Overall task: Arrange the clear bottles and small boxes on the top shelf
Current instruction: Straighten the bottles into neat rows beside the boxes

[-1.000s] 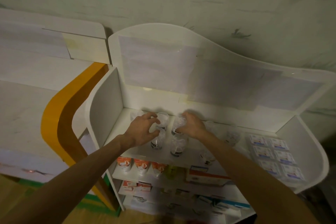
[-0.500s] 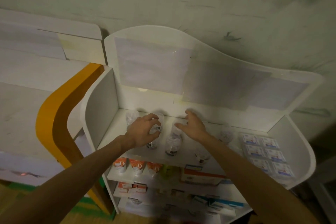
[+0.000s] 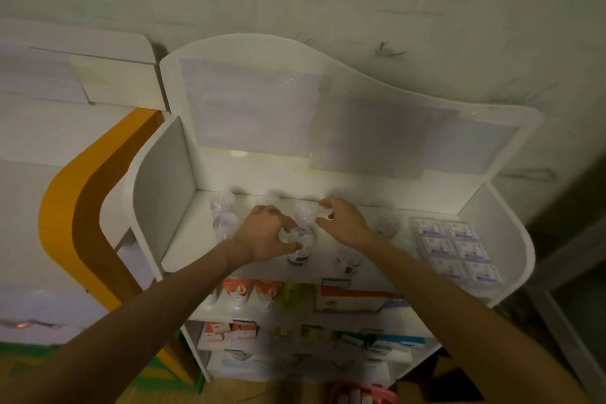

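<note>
Several clear bottles stand on the white top shelf point(image 3: 183, 259). My left hand point(image 3: 262, 233) grips one clear bottle point(image 3: 301, 244) near the shelf's front middle, fingers and thumb curled round its top. My right hand point(image 3: 344, 223) hovers just right of it with fingers spread, next to another clear bottle point(image 3: 305, 213) behind; it holds nothing. Two more bottles point(image 3: 223, 213) stand at the back left, and others point(image 3: 347, 259) to the right. Small white-and-blue boxes point(image 3: 455, 249) lie in rows at the shelf's right end.
The shelf unit has a tall white back panel point(image 3: 255, 108) and curved side walls point(image 3: 164, 174). Lower shelves hold orange packs point(image 3: 249, 292) and boxes point(image 3: 354, 298). An orange-edged unit point(image 3: 72, 193) stands to the left.
My right hand has let go of a bottle and opened, lifting slightly. My left hand has shifted right onto a front bottle. The camera view moved a little.
</note>
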Demonstrator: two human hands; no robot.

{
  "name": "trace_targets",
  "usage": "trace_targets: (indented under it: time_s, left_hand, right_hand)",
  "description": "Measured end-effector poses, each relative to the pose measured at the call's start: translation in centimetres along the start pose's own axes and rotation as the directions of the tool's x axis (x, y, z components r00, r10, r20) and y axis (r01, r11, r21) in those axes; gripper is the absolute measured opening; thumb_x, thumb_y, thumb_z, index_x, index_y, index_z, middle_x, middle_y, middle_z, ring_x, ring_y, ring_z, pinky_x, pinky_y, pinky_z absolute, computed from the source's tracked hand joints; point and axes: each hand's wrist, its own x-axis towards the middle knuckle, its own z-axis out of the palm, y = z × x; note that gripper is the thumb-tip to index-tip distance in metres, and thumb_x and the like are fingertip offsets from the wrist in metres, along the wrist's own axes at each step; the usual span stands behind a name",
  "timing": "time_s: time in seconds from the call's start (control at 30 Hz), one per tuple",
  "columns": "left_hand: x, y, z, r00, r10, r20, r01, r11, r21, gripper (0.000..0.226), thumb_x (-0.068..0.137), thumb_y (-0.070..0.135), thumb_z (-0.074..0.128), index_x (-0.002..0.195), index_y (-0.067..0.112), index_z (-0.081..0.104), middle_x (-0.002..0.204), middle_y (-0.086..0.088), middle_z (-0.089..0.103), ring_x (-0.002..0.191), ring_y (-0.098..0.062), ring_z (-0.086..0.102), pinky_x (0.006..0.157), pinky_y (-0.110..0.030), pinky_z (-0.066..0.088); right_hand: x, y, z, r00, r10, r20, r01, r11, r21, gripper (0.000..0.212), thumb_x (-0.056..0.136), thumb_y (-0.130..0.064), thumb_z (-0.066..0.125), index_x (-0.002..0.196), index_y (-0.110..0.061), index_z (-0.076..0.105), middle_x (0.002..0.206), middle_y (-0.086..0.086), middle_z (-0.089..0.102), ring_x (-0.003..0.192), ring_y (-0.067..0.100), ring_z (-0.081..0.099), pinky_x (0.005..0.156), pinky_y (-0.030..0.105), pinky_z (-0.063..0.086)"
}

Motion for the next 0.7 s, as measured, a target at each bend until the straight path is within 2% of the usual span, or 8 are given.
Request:
trace_targets:
  time_s: [0.17, 0.3, 0.4, 0.5, 0.57, 0.7]
  left_hand:
    - [0.3, 0.5, 0.2, 0.999, 0.015, 0.048, -0.016, 1.000, 0.012, 0.051, 0.074, 0.076, 0.057, 0.098, 0.032, 0.067, 0.103, 0.015, 0.069, 0.109, -0.013, 0.055, 0.104, -0.033, 0.031]
    - [0.4, 0.5, 0.1, 0.998, 0.025, 0.052, -0.027, 0.999, 0.031, 0.052, 0.076, 0.077, 0.054, 0.101, 0.033, 0.067, 0.101, 0.016, 0.069, 0.105, -0.012, 0.056, 0.103, -0.033, 0.031]
    - [0.5, 0.1, -0.5, 1.000, 0.026, -0.002, -0.026, 0.999, 0.032, 0.056, 0.080, 0.077, 0.048, 0.105, 0.032, 0.069, 0.098, 0.017, 0.068, 0.102, -0.011, 0.059, 0.099, -0.031, 0.033]
    - [1.2, -0.4, -1.3, 0.998, 0.002, -0.059, 0.000, 0.999, 0.038, 0.044, 0.089, 0.062, 0.052, 0.112, 0.027, 0.068, 0.112, 0.009, 0.069, 0.108, -0.017, 0.060, 0.097, -0.033, 0.037]
    - [2.1, -0.9, -2.0, 0.999, -0.027, -0.029, 0.030, 0.996, 0.085, 0.042, 0.091, 0.053, 0.055, 0.121, 0.025, 0.064, 0.125, 0.004, 0.064, 0.116, -0.021, 0.055, 0.099, -0.035, 0.037]
    - [3.5, -1.4, -2.4, 0.998, -0.040, 0.047, 0.034, 0.991, 0.131, 0.047, 0.092, 0.043, 0.057, 0.135, 0.025, 0.057, 0.141, 0.004, 0.054, 0.126, -0.023, 0.048, 0.105, -0.038, 0.034]
  right_hand:
    - [-0.8, 0.4, 0.4, 1.000, -0.021, 0.007, 0.021, 1.000, 0.018, 0.049, 0.091, -0.037, 0.064, 0.135, -0.019, 0.053, 0.135, 0.000, 0.055, 0.113, 0.017, 0.056, 0.094, 0.030, 0.045]
    - [-1.1, 0.3, 0.7, 1.000, -0.026, -0.004, 0.026, 0.999, 0.036, 0.050, 0.091, -0.037, 0.065, 0.135, -0.018, 0.053, 0.135, 0.001, 0.054, 0.114, 0.017, 0.055, 0.093, 0.029, 0.044]
    - [-1.2, 0.4, 0.9, 0.999, -0.033, -0.017, 0.034, 0.998, 0.050, 0.050, 0.091, -0.034, 0.064, 0.136, -0.018, 0.052, 0.134, 0.001, 0.055, 0.112, 0.017, 0.055, 0.090, 0.027, 0.043]
    - [-0.8, 0.3, 0.9, 0.998, -0.038, -0.044, 0.040, 0.998, 0.042, 0.047, 0.091, -0.033, 0.065, 0.134, -0.019, 0.053, 0.131, 0.000, 0.058, 0.106, 0.014, 0.057, 0.083, 0.025, 0.042]
    - [-0.2, 0.0, 0.6, 0.998, -0.036, -0.048, 0.037, 0.999, 0.025, 0.048, 0.089, -0.033, 0.066, 0.133, -0.019, 0.054, 0.129, -0.002, 0.059, 0.102, 0.014, 0.058, 0.082, 0.026, 0.045]
    - [1.1, -0.7, 0.8, 0.999, -0.035, -0.005, 0.034, 0.998, -0.047, 0.051, 0.087, -0.034, 0.069, 0.135, -0.020, 0.056, 0.134, -0.002, 0.058, 0.110, 0.018, 0.059, 0.092, 0.035, 0.049]
